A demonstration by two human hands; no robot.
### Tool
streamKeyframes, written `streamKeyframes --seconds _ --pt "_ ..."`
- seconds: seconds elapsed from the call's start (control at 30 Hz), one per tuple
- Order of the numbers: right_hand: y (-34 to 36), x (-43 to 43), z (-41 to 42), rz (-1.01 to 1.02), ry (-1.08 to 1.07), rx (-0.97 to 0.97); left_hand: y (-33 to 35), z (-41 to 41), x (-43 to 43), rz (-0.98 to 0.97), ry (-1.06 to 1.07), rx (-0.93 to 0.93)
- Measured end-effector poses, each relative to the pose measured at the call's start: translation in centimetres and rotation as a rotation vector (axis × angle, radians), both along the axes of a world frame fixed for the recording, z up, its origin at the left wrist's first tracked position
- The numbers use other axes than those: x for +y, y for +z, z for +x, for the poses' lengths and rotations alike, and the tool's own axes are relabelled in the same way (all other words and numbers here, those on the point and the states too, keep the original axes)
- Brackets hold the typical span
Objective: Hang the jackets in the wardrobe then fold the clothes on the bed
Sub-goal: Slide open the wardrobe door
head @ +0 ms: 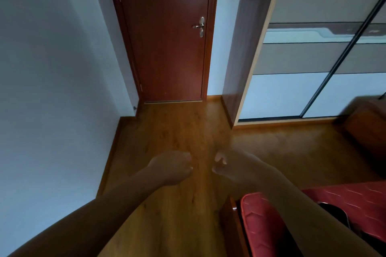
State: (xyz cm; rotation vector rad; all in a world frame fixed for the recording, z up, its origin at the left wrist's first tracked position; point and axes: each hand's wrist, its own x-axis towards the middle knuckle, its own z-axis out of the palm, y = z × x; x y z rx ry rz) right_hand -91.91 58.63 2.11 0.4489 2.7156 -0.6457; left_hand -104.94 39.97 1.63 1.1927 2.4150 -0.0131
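- Head view, wide-angle, looks forward and down from above.
- Left hand (171, 166) and right hand (226, 165) sit near, mid-frame; the door (167, 44) stands well beyond them.

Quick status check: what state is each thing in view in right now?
Door: closed.
Wardrobe: sliding doors shut where visible.
Left hand: fingers curled into fist, empty.
Right hand: loosely curled, empty, blurred.
Bed: red cover on.
Dark item: lying on bed, partly hidden by arm.

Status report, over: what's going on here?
Left grip curled, empty; right grip blurred, seemingly empty. Grey-and-white sliding-door wardrobe shut. Bare wooden floor between.
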Motion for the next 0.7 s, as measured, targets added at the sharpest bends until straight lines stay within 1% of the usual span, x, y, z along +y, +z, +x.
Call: streamKeyframes --seconds 0.1,0.23,0.37,0.5,0.7 --pt "-0.4 3.6 -3.4 -0.009 -0.067 0.005 0.2 -4.2 4.0 0.036 -0.079 -0.078" --pt "-1.4 9.8 -7.8 -0.001 -0.132 0.037 0.6 -9.2 11.1 0.05 -0.115 -0.113" --pt "-3.0 17.3 -13.0 -0.036 -0.177 0.028 0.2 -14.1 19.8 0.022 -0.156 -0.105" --pt "-2.9 24.9 -17.1 -0.068 -0.261 0.016 0.4 -18.3 27.3 0.024 -0.164 -0.133" --pt "-1.2 35.7 -20.6 0.022 -0.282 0.045 1.4 -23.4 39.0 0.049 -0.251 -0.108"
